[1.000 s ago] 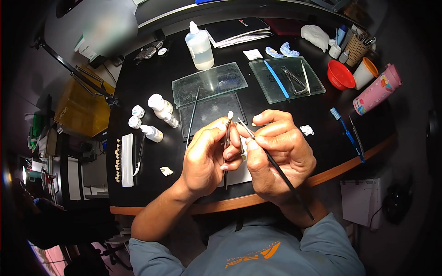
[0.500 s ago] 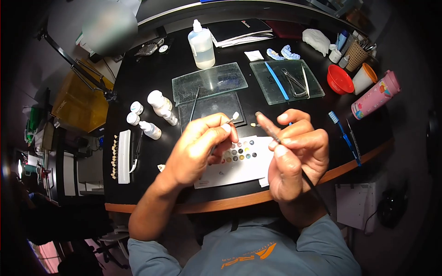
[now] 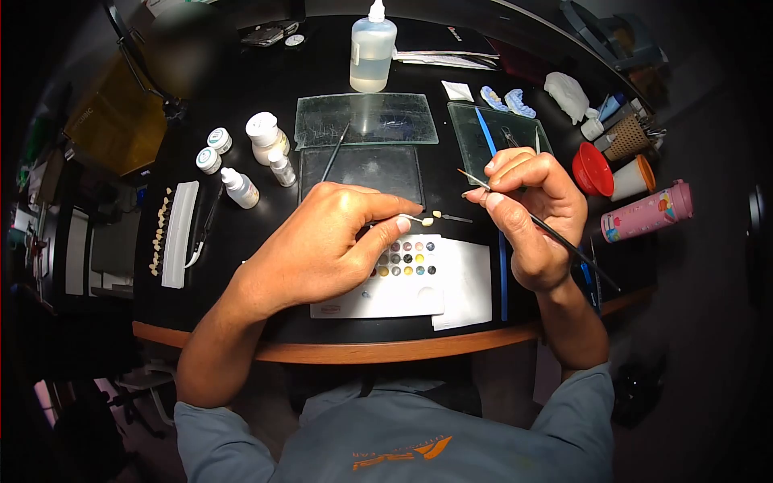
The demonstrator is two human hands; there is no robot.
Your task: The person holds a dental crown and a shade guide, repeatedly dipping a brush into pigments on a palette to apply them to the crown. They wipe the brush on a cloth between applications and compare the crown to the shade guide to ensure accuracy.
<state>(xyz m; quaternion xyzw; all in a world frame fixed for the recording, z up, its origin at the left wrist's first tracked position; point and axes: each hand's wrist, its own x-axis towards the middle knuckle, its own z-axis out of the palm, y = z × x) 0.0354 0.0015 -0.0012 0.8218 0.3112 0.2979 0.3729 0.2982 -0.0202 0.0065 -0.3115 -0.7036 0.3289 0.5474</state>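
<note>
My left hand point(image 3: 318, 245) is closed, pinching the thin stem of a tooth-shaped shade tab point(image 3: 427, 222) between thumb and fingertips. The pale tooth end points right, low over the dark table. Close beside it lies a second tooth shade tab point(image 3: 437, 215) with a metal stem. My right hand point(image 3: 533, 213) is closed on a fine paintbrush point(image 3: 555, 235), whose tip points up and left and whose dark handle slants down right. Below the left fingers sits a white palette card point(image 3: 378, 302) with rows of coloured paint wells, partly hidden by that hand.
Glass slabs point(image 3: 386, 121) stand ahead, one bearing another brush point(image 3: 336, 153). Small bottles point(image 3: 240, 189) and jars point(image 3: 219, 140) are on the left, beside a shade guide holder point(image 3: 179, 233). A large bottle point(image 3: 373, 56) is at the back. A red bowl point(image 3: 592, 169) and pink bottle point(image 3: 648, 211) sit right.
My left hand has lowered the shade tab towards the table, beside the other tab. My right index finger has drawn back, and the paintbrush tip now shows clearly. The head view has shifted.
</note>
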